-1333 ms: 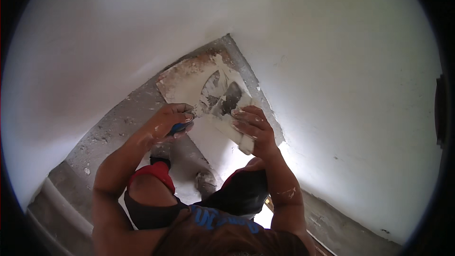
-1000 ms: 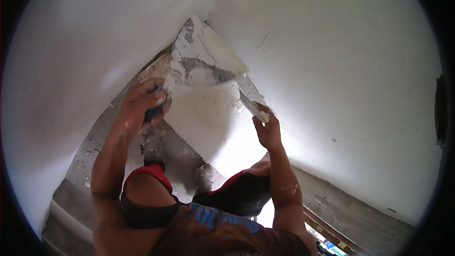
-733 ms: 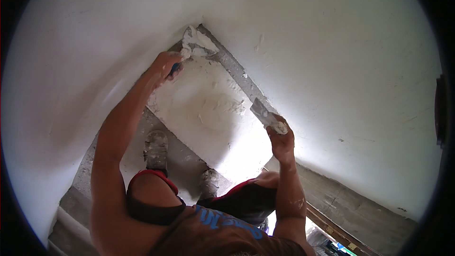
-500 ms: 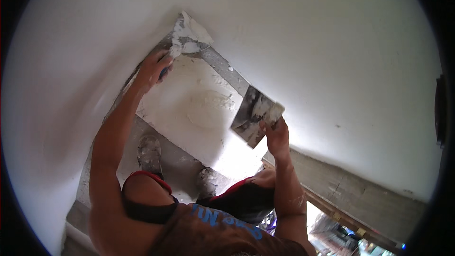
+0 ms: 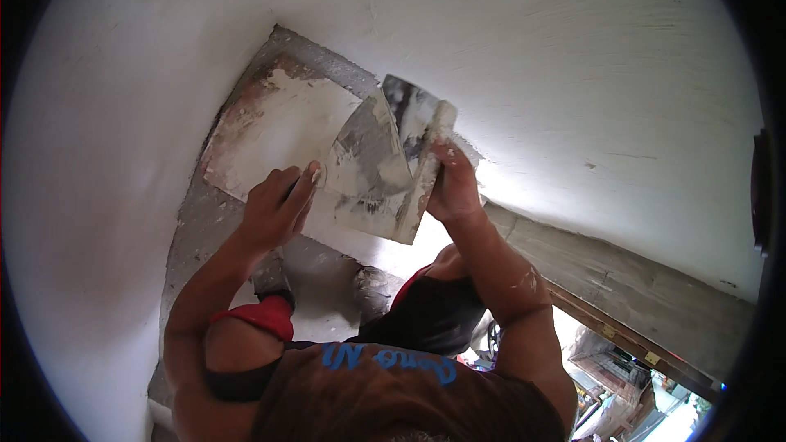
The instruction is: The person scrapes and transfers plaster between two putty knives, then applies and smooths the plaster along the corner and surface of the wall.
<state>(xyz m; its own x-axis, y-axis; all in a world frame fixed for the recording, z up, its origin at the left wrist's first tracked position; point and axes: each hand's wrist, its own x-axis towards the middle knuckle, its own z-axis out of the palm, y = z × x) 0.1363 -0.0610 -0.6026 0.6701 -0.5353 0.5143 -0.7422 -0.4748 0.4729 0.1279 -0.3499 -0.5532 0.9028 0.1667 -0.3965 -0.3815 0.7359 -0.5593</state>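
I see the person's left hand (image 5: 282,206) closed on a wide, flared, grey metal putty knife (image 5: 360,146). The right hand (image 5: 455,184) grips a rectangular, plaster-smeared metal trowel (image 5: 408,100). Their blades overlap above a pale, plaster-coated board (image 5: 266,119) on the grey floor (image 5: 209,225); whether they touch, I cannot tell.

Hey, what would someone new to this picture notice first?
Probably the fan-shaped scraper in the left hand, overlapping the rectangular trowel in the right hand near the middle. Beneath and left of them, a white-smeared board lies in the corner between white walls.
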